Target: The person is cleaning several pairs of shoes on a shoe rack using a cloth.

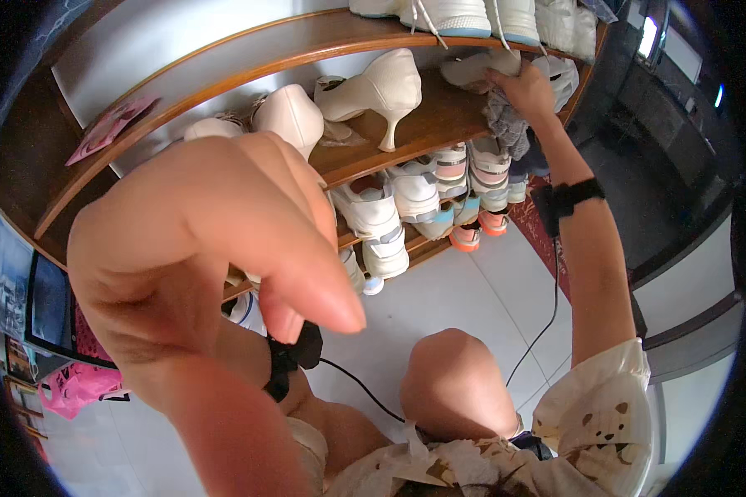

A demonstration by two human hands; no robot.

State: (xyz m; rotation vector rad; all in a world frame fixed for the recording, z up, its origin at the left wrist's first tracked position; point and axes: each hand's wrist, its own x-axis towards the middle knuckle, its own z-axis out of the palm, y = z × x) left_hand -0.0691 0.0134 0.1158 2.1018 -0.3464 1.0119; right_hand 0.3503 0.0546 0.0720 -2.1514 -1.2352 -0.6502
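My left hand [180,248] is raised very close to the camera, partly blurred. Its fingers curl to the right, the thumb stands apart, and nothing shows between them. At the far right end of a wooden shelf [444,109], my right hand [525,93] grips a pale shoe [472,69]. A grey knitted-looking item [506,124] hangs below that hand; whether it is held too I cannot tell. Left of the shoe stands a cream high-heeled shoe [385,87], beside another cream heel [292,115]. My left hand hides part of the rack.
White sneakers [454,18] sit on the upper board, with a pink packet [109,130] at its left. Lower tiers hold several sneakers [373,208]. Black cables [554,279] run from devices on both wrists. A red mat [544,236], pink plastic bag [78,388] and my knee [454,379] are also visible.
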